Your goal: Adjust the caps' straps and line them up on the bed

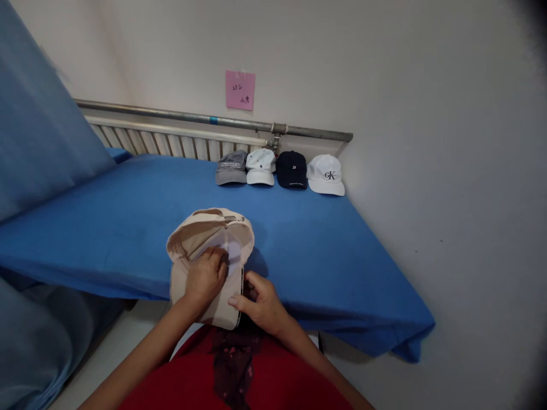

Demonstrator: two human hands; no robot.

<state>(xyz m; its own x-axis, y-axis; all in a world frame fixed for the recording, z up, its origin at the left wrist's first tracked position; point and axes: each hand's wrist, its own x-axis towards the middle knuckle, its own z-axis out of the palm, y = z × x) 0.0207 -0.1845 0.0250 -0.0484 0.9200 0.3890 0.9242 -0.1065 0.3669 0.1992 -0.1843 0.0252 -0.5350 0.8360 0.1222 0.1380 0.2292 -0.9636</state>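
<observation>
A beige baseball cap [222, 307] is tilted with its inside facing me and its brim pointing toward my body. My right hand [262, 304] grips the brim's right edge, thumb on the near face and fingers behind. Inside the crown, over a pale lilac patch, my left hand [208, 275] has its fingers curled inward; its fingertips are hidden, so what they hold, if anything, cannot be made out. The cap's back strap and buckle are at the top, farthest from me.
On the blue-sheeted bed [342, 256], along the wall, sit a grey cap [231, 169], a pale patterned cap [260, 167], a black cap [292, 169] and a white cap [325, 175]. Behind them are a radiator [162, 142] and a metal pipe [171, 116]. A blue curtain [43, 114] hangs left.
</observation>
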